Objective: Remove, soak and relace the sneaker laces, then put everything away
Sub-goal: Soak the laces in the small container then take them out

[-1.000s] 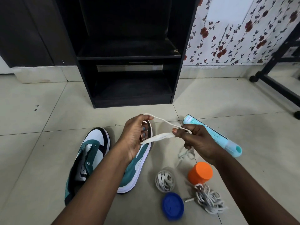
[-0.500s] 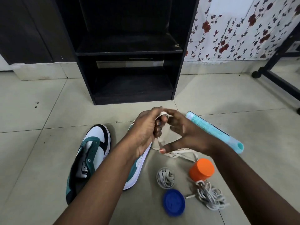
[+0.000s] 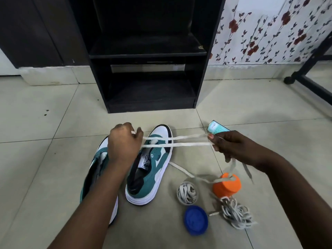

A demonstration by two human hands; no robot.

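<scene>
A white lace [image 3: 188,141] stretches in two strands between my hands, above the floor. My left hand [image 3: 124,142] grips its left end in a fist. My right hand [image 3: 228,145] pinches the other end, and the loose tails hang down from it over an orange cup [image 3: 227,185]. Two teal and white sneakers lie on the tiles below: the right sneaker [image 3: 152,168] in plain view, the left sneaker [image 3: 97,177] partly hidden by my left forearm. A small clear cup [image 3: 187,193] holds a coiled lace. Another lace lies in a loose pile [image 3: 235,212].
A blue lid [image 3: 196,220] lies on the floor near the clear cup. A teal tube [image 3: 215,127] lies behind my right hand. A black open shelf unit [image 3: 149,56] stands ahead against the wall. A black metal frame leg [image 3: 309,76] crosses the floor at the right.
My hands were together in front of me half a second ago. They have pulled apart, left and right, drawing the lace taut into two strands.
</scene>
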